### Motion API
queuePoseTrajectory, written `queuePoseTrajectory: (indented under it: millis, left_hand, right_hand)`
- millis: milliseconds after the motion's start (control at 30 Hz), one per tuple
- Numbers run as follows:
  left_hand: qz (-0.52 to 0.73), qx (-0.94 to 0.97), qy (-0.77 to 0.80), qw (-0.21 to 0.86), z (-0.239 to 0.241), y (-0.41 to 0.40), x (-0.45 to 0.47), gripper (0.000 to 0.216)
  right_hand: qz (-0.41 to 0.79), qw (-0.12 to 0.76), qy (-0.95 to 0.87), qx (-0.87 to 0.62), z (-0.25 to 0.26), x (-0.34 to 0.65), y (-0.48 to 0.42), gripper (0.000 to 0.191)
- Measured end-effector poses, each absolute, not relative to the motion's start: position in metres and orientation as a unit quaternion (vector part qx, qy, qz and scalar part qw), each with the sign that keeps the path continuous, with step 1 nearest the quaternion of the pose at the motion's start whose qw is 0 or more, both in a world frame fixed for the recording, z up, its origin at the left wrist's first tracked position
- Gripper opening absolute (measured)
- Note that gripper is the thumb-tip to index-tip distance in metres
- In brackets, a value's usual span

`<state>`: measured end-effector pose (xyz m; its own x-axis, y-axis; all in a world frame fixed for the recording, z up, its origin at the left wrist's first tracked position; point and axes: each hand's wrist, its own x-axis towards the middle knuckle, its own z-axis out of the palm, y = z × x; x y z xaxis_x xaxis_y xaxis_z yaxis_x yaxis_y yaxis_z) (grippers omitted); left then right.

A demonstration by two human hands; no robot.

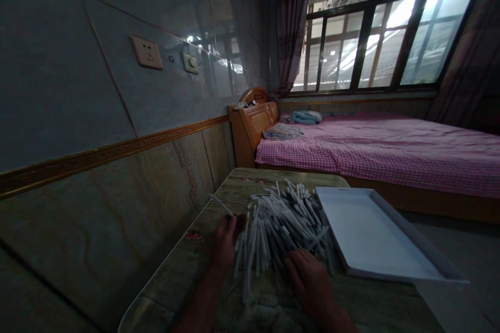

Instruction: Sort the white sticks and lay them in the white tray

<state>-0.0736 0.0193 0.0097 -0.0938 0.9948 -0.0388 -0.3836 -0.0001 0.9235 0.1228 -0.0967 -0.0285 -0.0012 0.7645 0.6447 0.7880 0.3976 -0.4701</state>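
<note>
A large heap of slim white and grey pen-like sticks lies on the table, many of them pointing toward me. My left hand is at the heap's left side, its fingers closed. One thin white stick juts from those fingers up and to the left. At the near edge of the heap, my right hand has its fingers curled down against the sticks. Its fingertips are hidden, so whatever they pinch cannot be made out. The exact kind of stick is too dim and blurred to tell.
The marble-patterned table has rounded corners and stands along a tiled wall. A shallow white tray sits right of the heap, jutting past the table's right edge. Behind is a bed with a pink checked sheet.
</note>
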Motion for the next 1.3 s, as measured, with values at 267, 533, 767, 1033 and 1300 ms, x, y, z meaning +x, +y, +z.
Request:
queuePoseTrajectory:
  millis: [267, 533, 767, 1033, 1300]
  left_hand:
    - [0.462, 0.478, 0.263, 0.699, -0.003, -0.033, -0.029, 0.037]
    - [0.43, 0.535, 0.253, 0.682, -0.01, -0.035, -0.024, 0.029]
    - [0.473, 0.532, 0.342, 0.613, -0.005, -0.028, -0.026, 0.027]
    - [0.458, 0.51, 0.338, 0.645, -0.002, -0.03, -0.023, 0.029]
    - [0.475, 0.459, 0.373, 0.651, -0.007, -0.03, -0.021, 0.038]
  right_hand:
    - [0.162, 0.517, -0.646, -0.537, -0.024, 0.116, -0.103, 0.039]
    - [0.29, 0.543, -0.575, -0.539, -0.026, 0.111, -0.097, 0.048]
    - [0.315, 0.56, -0.516, -0.567, -0.028, 0.111, -0.093, 0.052]
    - [0.268, 0.546, -0.546, -0.577, -0.022, 0.116, -0.094, 0.05]
    - [0.11, 0.518, -0.65, -0.544, -0.016, 0.123, -0.101, 0.027]
